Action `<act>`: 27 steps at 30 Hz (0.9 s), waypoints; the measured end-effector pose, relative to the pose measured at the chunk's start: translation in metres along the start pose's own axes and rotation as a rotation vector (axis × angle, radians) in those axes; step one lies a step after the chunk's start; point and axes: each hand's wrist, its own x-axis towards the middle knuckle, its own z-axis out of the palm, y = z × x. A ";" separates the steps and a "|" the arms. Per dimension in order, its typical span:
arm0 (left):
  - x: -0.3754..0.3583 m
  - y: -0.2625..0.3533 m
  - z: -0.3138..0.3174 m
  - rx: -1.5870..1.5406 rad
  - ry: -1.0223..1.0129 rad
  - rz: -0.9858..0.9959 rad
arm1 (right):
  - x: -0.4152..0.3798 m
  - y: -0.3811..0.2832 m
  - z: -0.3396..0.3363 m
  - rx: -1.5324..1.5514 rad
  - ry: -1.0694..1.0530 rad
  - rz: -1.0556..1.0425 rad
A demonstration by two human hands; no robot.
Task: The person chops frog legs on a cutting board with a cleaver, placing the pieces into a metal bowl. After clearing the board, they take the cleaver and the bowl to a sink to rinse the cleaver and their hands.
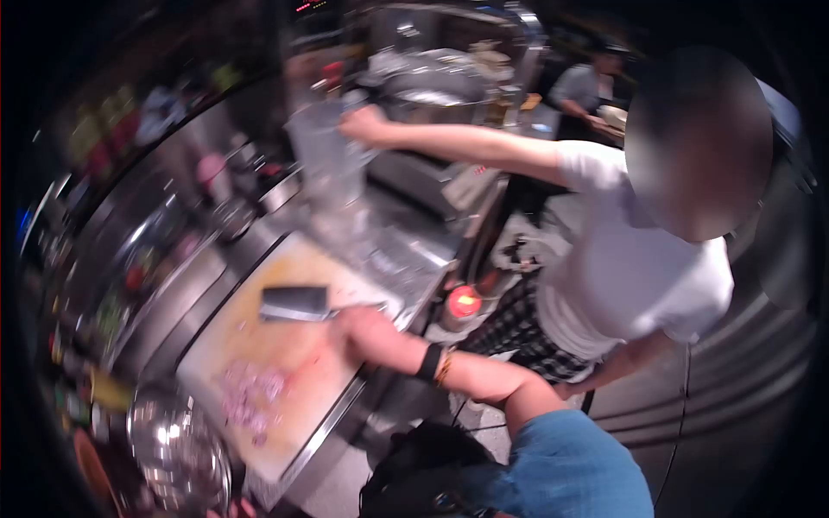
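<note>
On a white cutting board (322,273) lies a cleaver (294,303), its dark blade flat and its handle pointing right. My right hand (358,335), smeared by motion, is right at the handle; I cannot tell whether its fingers close round it. Chopped pieces (253,397), purple and white, perhaps onion, lie on the near part of the board. At the bottom edge only a few blurred fingertips of my left hand (235,509) show, close to a shiny metal bowl (177,453). The rest of that hand is out of frame.
A person (596,268) in a white shirt stands at the right, one arm stretched over the counter to a tall clear container (328,151). Behind stands a large metal pot (436,91). Another person (587,95) is farther back. Metal food bins (129,285) line the left.
</note>
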 end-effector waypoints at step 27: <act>-0.003 -0.037 0.042 0.737 -0.319 0.089 | 0.026 0.014 0.025 0.727 -0.248 0.614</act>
